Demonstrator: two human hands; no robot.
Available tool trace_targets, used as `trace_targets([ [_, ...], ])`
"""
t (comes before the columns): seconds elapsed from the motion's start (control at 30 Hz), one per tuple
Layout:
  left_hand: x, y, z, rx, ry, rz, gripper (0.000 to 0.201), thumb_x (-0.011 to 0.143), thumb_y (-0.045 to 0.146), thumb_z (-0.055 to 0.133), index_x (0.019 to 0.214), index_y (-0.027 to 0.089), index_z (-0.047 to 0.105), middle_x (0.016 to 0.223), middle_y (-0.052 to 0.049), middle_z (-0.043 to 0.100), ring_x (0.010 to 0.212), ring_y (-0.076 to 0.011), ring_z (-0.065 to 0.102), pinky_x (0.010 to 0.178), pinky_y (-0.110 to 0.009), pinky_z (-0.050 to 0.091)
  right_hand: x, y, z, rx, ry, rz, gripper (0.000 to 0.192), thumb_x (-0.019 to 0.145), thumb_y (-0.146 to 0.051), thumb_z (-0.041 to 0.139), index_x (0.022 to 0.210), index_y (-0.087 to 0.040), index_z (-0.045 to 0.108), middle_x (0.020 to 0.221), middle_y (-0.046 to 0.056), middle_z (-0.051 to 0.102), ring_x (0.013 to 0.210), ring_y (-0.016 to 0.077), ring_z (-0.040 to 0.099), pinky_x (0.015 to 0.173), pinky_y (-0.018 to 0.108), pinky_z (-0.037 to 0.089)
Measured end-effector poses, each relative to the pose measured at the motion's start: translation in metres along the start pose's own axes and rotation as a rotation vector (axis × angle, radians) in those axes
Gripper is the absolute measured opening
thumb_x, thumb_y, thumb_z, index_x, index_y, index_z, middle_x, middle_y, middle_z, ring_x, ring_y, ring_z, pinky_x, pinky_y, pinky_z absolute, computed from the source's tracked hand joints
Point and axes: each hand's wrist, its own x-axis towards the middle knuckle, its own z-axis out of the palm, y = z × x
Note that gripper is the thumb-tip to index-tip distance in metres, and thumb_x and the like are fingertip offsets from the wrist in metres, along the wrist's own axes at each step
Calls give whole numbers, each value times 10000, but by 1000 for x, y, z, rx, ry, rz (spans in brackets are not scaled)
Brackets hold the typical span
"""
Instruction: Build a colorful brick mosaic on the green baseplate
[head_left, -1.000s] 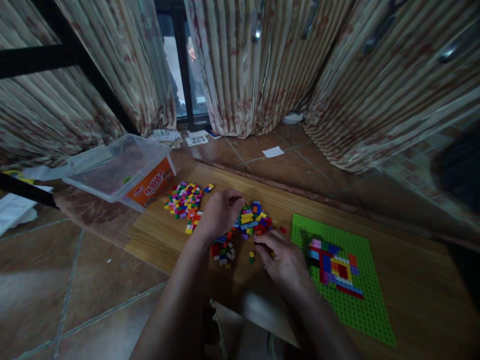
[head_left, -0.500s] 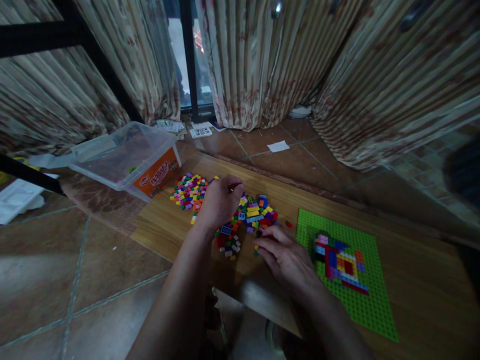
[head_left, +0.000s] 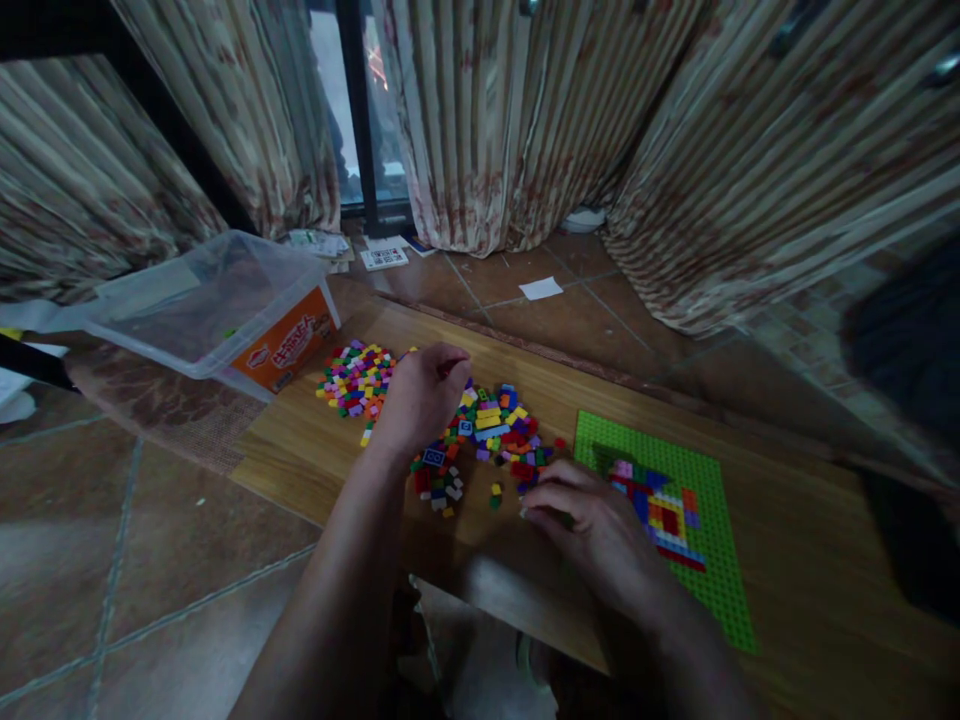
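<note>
My left hand [head_left: 420, 395] rests with curled fingers on the wooden board, between two heaps of small coloured bricks. One heap [head_left: 352, 378] lies to its left and a larger one [head_left: 499, 430] to its right. My right hand [head_left: 592, 525] lies low on the board at the left edge of the green baseplate [head_left: 709, 570]. Its fingertips are pressed together near the board, and I cannot see whether they hold a brick. A flat patch of red, blue, yellow and pink bricks [head_left: 664, 512] is built on the baseplate, partly hidden by my right hand.
A few loose bricks [head_left: 439, 485] lie near my left wrist. A clear plastic bin with an orange label [head_left: 217, 310] stands at the board's far left corner. The wooden board [head_left: 315, 460] lies on a tiled floor. Curtains hang behind, with papers [head_left: 540, 288] on the floor.
My right hand has drawn back from the central heap toward the left edge of the baseplate. My left hand has stayed on the bricks. The view has shifted slightly.
</note>
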Motion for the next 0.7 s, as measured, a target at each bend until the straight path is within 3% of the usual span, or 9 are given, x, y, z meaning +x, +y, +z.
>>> trace_targets([
  [0.17, 0, 4, 1, 23, 5, -22, 157, 813, 194, 540, 792, 144, 688, 711, 0, 675, 659, -126, 592, 614, -221, 432, 2, -5, 4, -99, -45, -21, 156, 857, -100, 631, 791, -225, 696, 841, 5, 615, 835, 160, 544, 708, 285, 414],
  [0.43, 1, 6, 2, 16, -5, -95, 240, 785, 334, 603, 911, 151, 695, 736, -14, 701, 661, -160, 617, 602, -242, 468, 2, -6, 13, -175, 30, -90, 148, 886, -161, 611, 753, -217, 646, 821, 10, 622, 842, 174, 541, 732, 298, 428],
  [0.57, -1, 14, 12, -21, 16, -72, 215, 793, 311, 600, 906, 156, 698, 808, -21, 716, 737, -165, 636, 687, -252, 489, -8, -1, -11, 75, 187, 37, 132, 947, -187, 520, 883, -211, 633, 869, 4, 658, 828, 142, 590, 750, 272, 457],
  [0.7, -15, 31, 41, -133, -28, -53, 220, 821, 300, 587, 949, 156, 694, 855, -29, 716, 792, -168, 646, 723, -259, 499, -32, 39, -42, 253, 504, 263, 124, 903, -291, 587, 901, -219, 688, 895, 17, 704, 814, 162, 649, 736, 280, 498],
])
